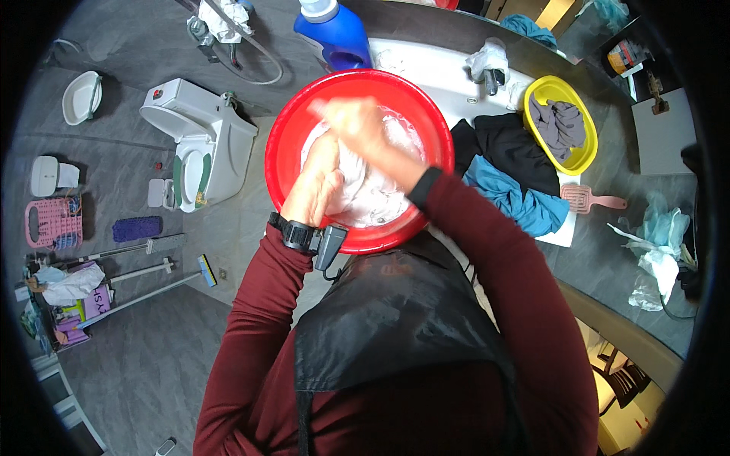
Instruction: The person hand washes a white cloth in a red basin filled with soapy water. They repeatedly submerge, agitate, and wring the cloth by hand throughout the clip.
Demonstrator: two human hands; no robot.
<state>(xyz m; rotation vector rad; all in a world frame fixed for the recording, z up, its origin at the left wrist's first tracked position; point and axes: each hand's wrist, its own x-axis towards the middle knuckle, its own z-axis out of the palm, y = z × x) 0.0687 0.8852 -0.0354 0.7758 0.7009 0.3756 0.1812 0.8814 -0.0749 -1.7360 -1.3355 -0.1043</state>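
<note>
A red plastic basin (pixel 275 171) stands before me, with sudsy water and a wet white cloth (pixel 365 194) inside. On the cloth's left side, my left hand (pixel 319 176) is closed around part of it, the fingers mostly hidden. My right hand (pixel 356 122) is blurred by motion over the upper part of the basin, just above and right of the left one. Its fingers look curled, but the blur hides whether cloth is in them. White fabric shows between and below the two hands.
Right of the basin, black clothing (pixel 507 148) and a blue garment (pixel 516 196) lie over the white sink (pixel 439 80). A yellow basin (pixel 591 151) holds grey cloth. A blue detergent bottle (pixel 336 37) stands behind; a pink hairbrush (pixel 587 198) lies rightward. A toilet (pixel 219 154) stands left.
</note>
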